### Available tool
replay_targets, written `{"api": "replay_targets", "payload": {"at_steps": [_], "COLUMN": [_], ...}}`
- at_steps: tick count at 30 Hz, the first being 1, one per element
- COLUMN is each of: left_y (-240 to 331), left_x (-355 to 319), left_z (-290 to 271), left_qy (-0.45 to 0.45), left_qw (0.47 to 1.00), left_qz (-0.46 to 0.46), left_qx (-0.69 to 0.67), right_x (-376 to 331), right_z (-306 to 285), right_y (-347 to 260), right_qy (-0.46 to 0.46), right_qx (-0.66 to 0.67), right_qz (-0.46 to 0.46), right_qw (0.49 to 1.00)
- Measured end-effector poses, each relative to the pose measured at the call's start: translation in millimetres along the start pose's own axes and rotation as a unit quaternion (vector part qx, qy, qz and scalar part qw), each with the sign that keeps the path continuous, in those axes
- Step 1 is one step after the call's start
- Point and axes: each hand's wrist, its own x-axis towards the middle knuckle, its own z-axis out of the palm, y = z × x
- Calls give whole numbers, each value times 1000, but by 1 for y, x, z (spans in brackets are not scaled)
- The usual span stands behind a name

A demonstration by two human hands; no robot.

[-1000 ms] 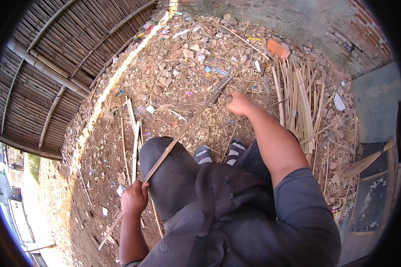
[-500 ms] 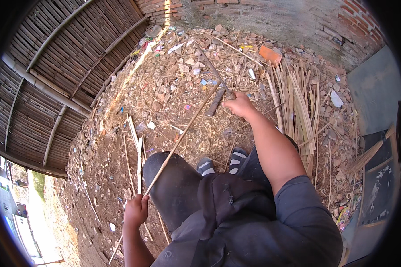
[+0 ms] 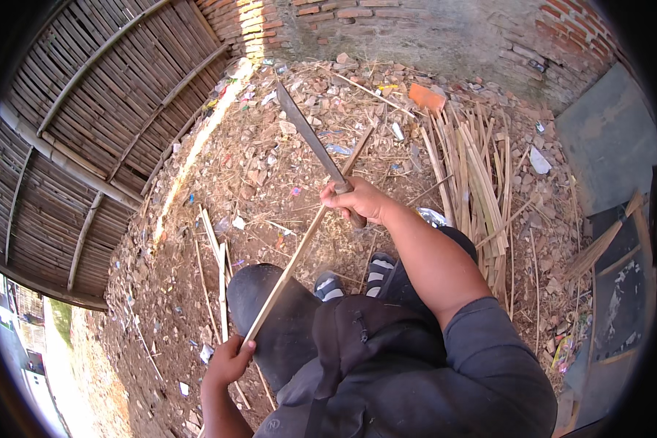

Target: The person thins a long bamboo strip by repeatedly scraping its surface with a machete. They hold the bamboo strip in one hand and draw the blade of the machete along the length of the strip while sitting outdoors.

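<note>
Since half a second ago your right hand (image 3: 359, 201) has lifted the machete (image 3: 310, 142), so the blade now points up and away toward the brick wall (image 3: 431, 22) instead of lying low against the strip, and your left hand (image 3: 230, 359) has slid nearer your knee. Behind everything, the woven bamboo fence (image 3: 87, 124) and the littered dirt ground (image 3: 270, 168) frame the work; a heap of split bamboo slats (image 3: 467, 168) lies to your right. Across your lap runs the long bamboo strip (image 3: 299, 252), slanting from your left hand up to the ground beyond your right. It looks light and springy, stiff along its length but likely to whip and splinter, with sharp edges, so hold it near the lower end, as you do now, fist clenched around it. The machete looks heavier and blade-forward; your right fist is wrapped tight on its handle, well behind the edge. Keep your left fingers clear of the line.
</note>
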Motion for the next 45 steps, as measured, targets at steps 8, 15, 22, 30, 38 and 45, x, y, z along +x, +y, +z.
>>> {"api": "replay_targets", "payload": {"at_steps": [8,15,22,30,38,45], "left_y": [-82,-121,-46,-11,-12,-6], "left_x": [-58,-59,-34,-21,-15,-13], "left_z": [15,52,45,37,29,38], "left_qy": [194,305,290,235,186,222], "left_qw": [965,932,951,962,975,959], "left_qz": [31,96,59,74,75,54], "left_qx": [173,172,94,118,91,168], "right_x": [4,13,-11,-11,7,10], "right_z": [-9,-15,-7,55,37,50], "right_y": [-3,8,-14,9,14,19], "right_qy": [94,420,234,-24,57,-61], "right_qx": [-8,-407,-404,-597,-513,-611], "right_qz": [-57,-245,-100,-110,-44,18], "right_qw": [994,774,879,795,856,789]}}
